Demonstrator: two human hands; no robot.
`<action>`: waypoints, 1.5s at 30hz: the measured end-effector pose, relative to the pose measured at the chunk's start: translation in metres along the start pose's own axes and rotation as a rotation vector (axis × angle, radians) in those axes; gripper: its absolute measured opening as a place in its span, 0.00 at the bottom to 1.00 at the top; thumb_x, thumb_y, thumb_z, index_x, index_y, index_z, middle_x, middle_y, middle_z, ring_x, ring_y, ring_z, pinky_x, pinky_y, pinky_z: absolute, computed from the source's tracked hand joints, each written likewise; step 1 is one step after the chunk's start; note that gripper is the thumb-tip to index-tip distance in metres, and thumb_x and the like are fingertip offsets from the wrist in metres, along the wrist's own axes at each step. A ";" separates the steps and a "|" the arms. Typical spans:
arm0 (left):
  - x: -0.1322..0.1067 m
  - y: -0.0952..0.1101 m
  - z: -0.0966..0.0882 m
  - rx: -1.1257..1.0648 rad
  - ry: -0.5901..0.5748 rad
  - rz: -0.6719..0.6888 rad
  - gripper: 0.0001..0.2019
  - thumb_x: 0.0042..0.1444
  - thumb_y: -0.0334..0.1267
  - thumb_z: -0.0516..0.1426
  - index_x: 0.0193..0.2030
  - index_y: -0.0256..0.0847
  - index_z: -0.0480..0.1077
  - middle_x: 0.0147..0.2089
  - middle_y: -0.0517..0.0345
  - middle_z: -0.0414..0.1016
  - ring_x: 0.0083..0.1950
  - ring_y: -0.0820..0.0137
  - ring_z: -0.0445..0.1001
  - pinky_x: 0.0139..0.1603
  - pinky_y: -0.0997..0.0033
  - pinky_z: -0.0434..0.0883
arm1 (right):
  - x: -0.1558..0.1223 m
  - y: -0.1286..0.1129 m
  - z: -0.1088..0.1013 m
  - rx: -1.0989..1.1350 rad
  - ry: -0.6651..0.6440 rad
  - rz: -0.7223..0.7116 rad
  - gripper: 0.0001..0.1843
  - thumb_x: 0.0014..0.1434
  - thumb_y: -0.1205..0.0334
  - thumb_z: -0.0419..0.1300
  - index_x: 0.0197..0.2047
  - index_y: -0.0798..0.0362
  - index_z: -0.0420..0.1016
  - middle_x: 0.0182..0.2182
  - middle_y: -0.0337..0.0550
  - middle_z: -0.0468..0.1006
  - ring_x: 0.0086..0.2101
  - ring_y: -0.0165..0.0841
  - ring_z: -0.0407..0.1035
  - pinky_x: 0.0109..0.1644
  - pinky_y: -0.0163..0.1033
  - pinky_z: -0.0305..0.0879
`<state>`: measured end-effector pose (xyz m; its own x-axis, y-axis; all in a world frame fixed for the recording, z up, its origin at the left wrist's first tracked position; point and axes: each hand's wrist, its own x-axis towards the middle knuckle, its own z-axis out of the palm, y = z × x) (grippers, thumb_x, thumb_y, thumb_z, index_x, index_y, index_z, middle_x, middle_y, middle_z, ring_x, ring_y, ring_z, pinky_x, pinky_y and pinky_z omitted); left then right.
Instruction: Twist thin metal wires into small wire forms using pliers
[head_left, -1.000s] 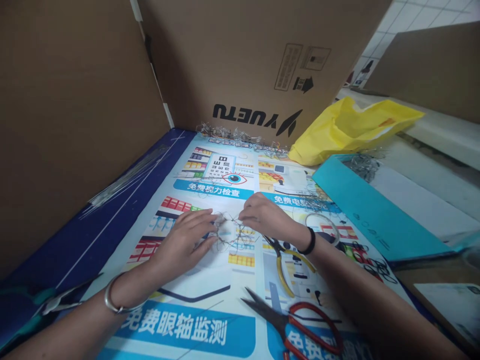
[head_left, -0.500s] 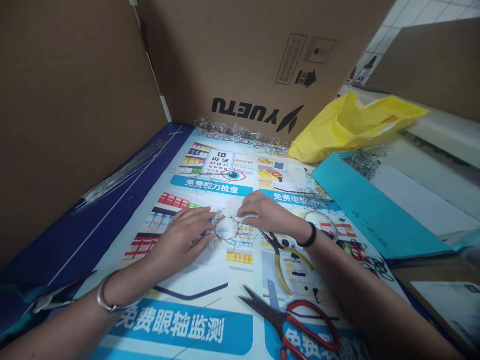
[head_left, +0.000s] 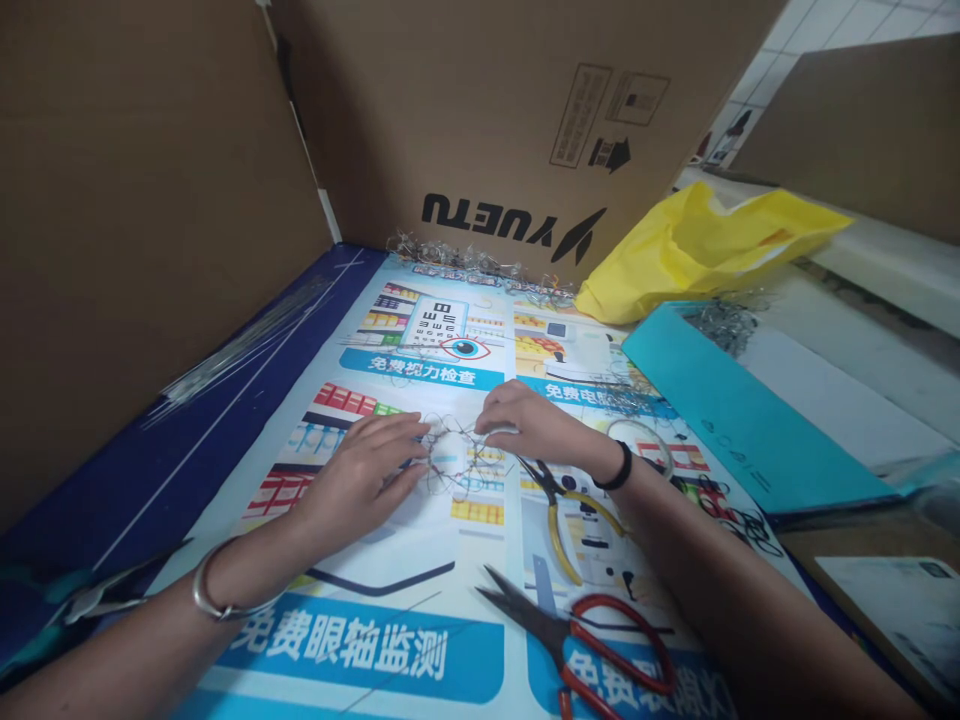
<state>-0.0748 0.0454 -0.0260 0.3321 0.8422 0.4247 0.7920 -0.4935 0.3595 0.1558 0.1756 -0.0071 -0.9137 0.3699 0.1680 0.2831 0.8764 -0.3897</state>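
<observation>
The wire piece (head_left: 454, 463), a small tangle of thin loops, lay flat on the poster (head_left: 390, 640) near its middle, between the two hands. It looked springy and light, so a loose end could have snapped back and pricked a fingertip, or the whole piece could have skidded on the glossy print if one side was let go while the other was pulled; a hard tug might also have bent the loops out of shape. The left hand (head_left: 361, 478) lay low over the poster with its fingers (head_left: 397, 432) stretched out and close together, their tips touching the left edge of the wire piece and pressing rather than gripping. The right hand (head_left: 525, 425) was curled, fingertips drawn together in a pinch on the upper right of the wire piece, though the exact strand held was too fine to tell. Pliers (head_left: 561, 508) lay just beside the right wrist, scissors (head_left: 592, 640) nearer the person. Straight wires (head_left: 240, 350) lay well apart to the left, a bag (head_left: 705, 250) and a box (head_left: 510, 110) beyond.
</observation>
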 end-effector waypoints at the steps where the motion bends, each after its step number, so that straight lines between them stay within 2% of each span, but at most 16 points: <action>1: 0.000 0.000 0.000 0.003 0.001 0.005 0.07 0.57 0.35 0.54 0.41 0.41 0.71 0.51 0.52 0.74 0.57 0.61 0.66 0.56 0.52 0.62 | 0.000 0.000 0.000 -0.004 0.001 0.001 0.07 0.55 0.64 0.59 0.38 0.52 0.76 0.37 0.42 0.76 0.41 0.35 0.66 0.50 0.42 0.55; 10: 0.001 0.001 -0.001 -0.019 -0.003 -0.001 0.08 0.57 0.35 0.53 0.41 0.42 0.71 0.51 0.52 0.74 0.57 0.60 0.67 0.56 0.52 0.62 | 0.000 -0.005 -0.005 0.001 -0.030 -0.007 0.08 0.59 0.62 0.55 0.38 0.52 0.75 0.35 0.42 0.76 0.41 0.35 0.65 0.50 0.43 0.54; 17: 0.002 0.001 -0.002 -0.020 -0.006 0.005 0.08 0.57 0.35 0.53 0.41 0.43 0.72 0.51 0.53 0.74 0.57 0.61 0.67 0.56 0.52 0.63 | -0.004 -0.015 -0.011 -0.041 -0.077 0.044 0.18 0.53 0.49 0.60 0.40 0.53 0.73 0.38 0.46 0.73 0.41 0.38 0.63 0.47 0.44 0.55; 22: 0.001 0.001 -0.001 -0.011 -0.006 0.019 0.08 0.57 0.35 0.53 0.41 0.43 0.72 0.51 0.53 0.74 0.57 0.61 0.67 0.56 0.53 0.63 | -0.004 -0.017 -0.007 -0.081 -0.082 0.082 0.18 0.49 0.51 0.63 0.40 0.53 0.72 0.38 0.46 0.71 0.42 0.40 0.62 0.46 0.44 0.56; 27: 0.001 0.001 -0.001 -0.027 -0.002 0.014 0.08 0.57 0.35 0.53 0.42 0.43 0.72 0.52 0.53 0.74 0.57 0.61 0.67 0.56 0.53 0.63 | -0.003 -0.017 -0.007 -0.090 -0.090 0.101 0.18 0.49 0.51 0.62 0.41 0.53 0.72 0.38 0.47 0.71 0.42 0.41 0.62 0.45 0.44 0.57; 32: 0.002 0.003 -0.003 -0.039 0.010 0.016 0.08 0.56 0.34 0.53 0.41 0.42 0.71 0.51 0.52 0.74 0.56 0.61 0.67 0.54 0.52 0.64 | -0.003 -0.022 -0.007 -0.103 -0.080 0.100 0.20 0.52 0.47 0.59 0.41 0.53 0.72 0.37 0.47 0.71 0.41 0.40 0.63 0.45 0.45 0.58; 37: 0.002 0.004 -0.003 -0.024 0.022 0.027 0.08 0.57 0.33 0.53 0.42 0.43 0.70 0.51 0.53 0.74 0.56 0.62 0.67 0.54 0.53 0.64 | -0.004 -0.036 0.000 -0.195 -0.042 0.166 0.28 0.48 0.39 0.60 0.42 0.54 0.72 0.38 0.51 0.71 0.43 0.45 0.63 0.45 0.47 0.60; 45: -0.001 0.001 -0.004 -0.034 0.054 0.022 0.13 0.56 0.26 0.50 0.44 0.43 0.69 0.49 0.54 0.74 0.54 0.64 0.68 0.54 0.55 0.65 | -0.005 -0.054 0.012 -0.360 0.014 0.249 0.29 0.42 0.42 0.65 0.40 0.56 0.71 0.39 0.56 0.71 0.44 0.51 0.61 0.45 0.53 0.60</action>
<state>-0.0764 0.0432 -0.0227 0.3205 0.8186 0.4766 0.7664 -0.5198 0.3773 0.1415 0.1231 0.0020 -0.8017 0.5852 0.1221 0.5798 0.8109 -0.0794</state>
